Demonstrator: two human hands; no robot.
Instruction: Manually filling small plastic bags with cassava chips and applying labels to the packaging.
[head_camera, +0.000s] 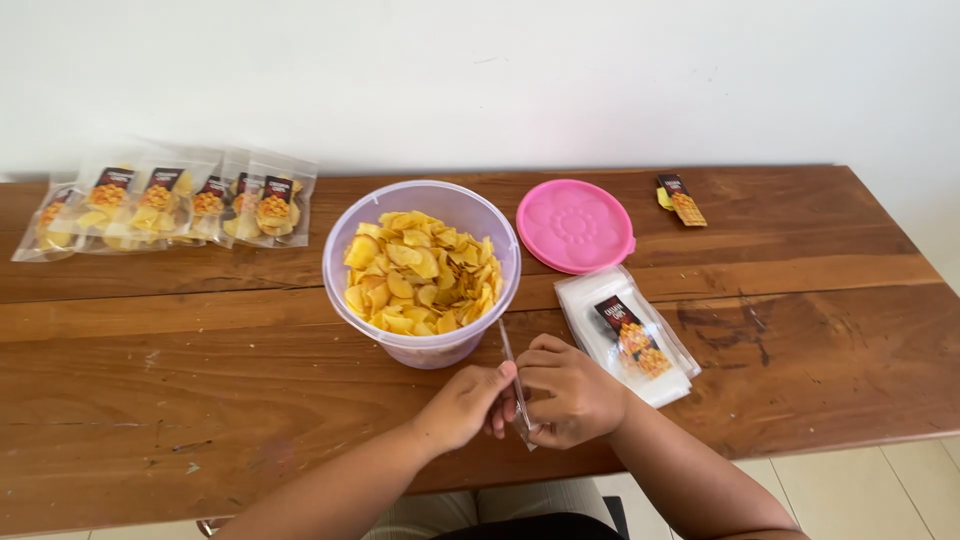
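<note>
My left hand (462, 405) and my right hand (572, 393) meet at the table's near edge, both pinching a thin clear plastic pouch (514, 380) seen edge-on between them. Just beyond the hands stands a translucent round tub (420, 195) filled with yellow chips (422, 272). To the right of my right hand lies a stack of clear pouches with dark labels (628, 333).
Several filled chip packets (170, 203) lie in a row at the far left of the wooden table (200, 380). A pink round lid (574, 226) rests behind the pouch stack, and a loose label (680, 199) lies at the far right. A white wall stands behind the table.
</note>
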